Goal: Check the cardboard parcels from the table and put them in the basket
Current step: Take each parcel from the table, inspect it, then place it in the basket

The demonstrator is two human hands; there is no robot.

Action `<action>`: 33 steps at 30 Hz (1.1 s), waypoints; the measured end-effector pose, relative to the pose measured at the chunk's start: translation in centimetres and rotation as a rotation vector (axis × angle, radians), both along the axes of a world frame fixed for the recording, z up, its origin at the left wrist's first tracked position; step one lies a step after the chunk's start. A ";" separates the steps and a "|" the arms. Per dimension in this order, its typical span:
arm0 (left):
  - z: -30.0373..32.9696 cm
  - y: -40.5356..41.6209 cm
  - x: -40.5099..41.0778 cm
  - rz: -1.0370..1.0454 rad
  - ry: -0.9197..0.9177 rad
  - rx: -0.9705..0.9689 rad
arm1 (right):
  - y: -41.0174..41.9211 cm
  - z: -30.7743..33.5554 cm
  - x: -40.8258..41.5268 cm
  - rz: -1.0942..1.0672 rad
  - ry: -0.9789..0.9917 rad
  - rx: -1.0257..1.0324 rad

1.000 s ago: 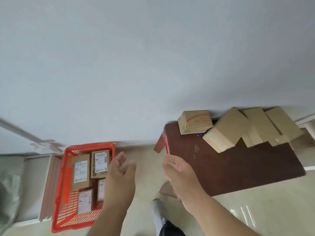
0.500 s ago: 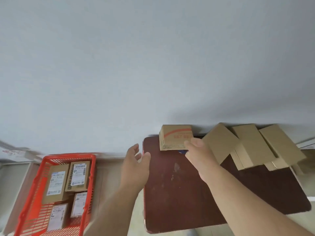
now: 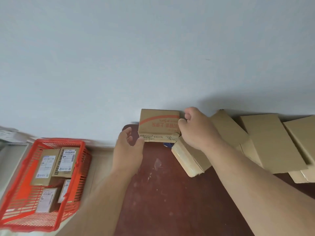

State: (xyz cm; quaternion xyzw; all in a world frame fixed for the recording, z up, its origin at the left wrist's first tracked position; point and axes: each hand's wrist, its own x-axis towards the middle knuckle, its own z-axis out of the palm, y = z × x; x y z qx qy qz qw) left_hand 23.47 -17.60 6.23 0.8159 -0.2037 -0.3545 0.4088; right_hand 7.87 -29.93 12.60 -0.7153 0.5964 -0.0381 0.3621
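Note:
A cardboard parcel with a red arc and red print [image 3: 158, 124] stands at the back left of the dark brown table [image 3: 167, 193], against the wall. My right hand [image 3: 196, 128] grips its right end, fingers curled round the edge. My left hand [image 3: 128, 149] hovers open just left of the parcel, thumb tip close to its lower left corner. Several plain cardboard parcels [image 3: 271, 142] lean in a row to the right, one [image 3: 190, 159] partly under my right wrist. The red basket [image 3: 20, 189] sits on the floor at left, with several labelled parcels [image 3: 64, 160] inside.
A pale wall runs right behind the table and basket. Light floor shows between the basket and the table's left edge. Something small and blue [image 3: 167, 145] peeks out beneath the printed parcel.
The view moved closer to the table. My right hand went from touching the printed parcel's lower right corner to gripping its right end. My left hand came up next to its left side.

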 end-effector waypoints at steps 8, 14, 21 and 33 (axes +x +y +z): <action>-3.7 -1.2 0.7 -0.066 -0.111 -0.052 | -0.8 -3.0 1.2 0.201 0.275 -0.107; -5.8 -1.9 0.9 -0.177 -0.115 -0.090 | -0.3 -5.0 3.0 0.345 0.404 -0.180; -7.1 -0.1 0.8 -0.070 -0.187 -0.320 | 0.1 -6.6 1.9 0.305 0.094 -0.357; -2.3 9.2 -5.5 0.063 -0.220 -0.714 | 9.4 -2.0 -4.5 0.163 -0.460 -0.473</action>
